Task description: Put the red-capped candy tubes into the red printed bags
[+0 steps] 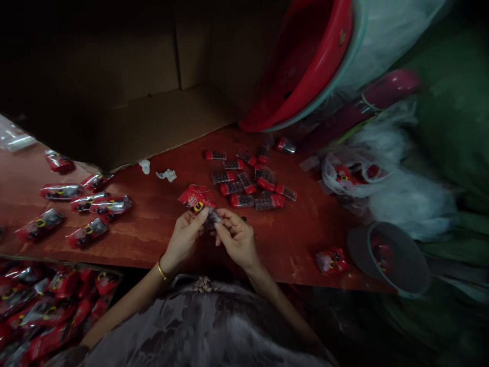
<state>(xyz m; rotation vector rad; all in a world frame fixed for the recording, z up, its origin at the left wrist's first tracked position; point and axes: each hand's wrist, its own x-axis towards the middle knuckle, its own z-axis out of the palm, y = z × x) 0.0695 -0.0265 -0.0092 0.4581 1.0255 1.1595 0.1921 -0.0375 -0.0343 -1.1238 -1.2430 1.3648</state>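
Pinching a red printed packet (197, 199) at the near centre of the red table (301, 229): left hand (188, 234) and right hand (237, 238), fingertips on both sides. Red-capped clear cases (246, 183) lie just beyond. Cardboard box (164, 122) blocks far left; red basin (324, 76) stands far right, grey tub (357, 250) near right.

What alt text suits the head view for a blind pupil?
A person's hands hold a red packet over a red table. Red-ended containers lie beyond, wrapped packets to the left, and a gray bin at right.
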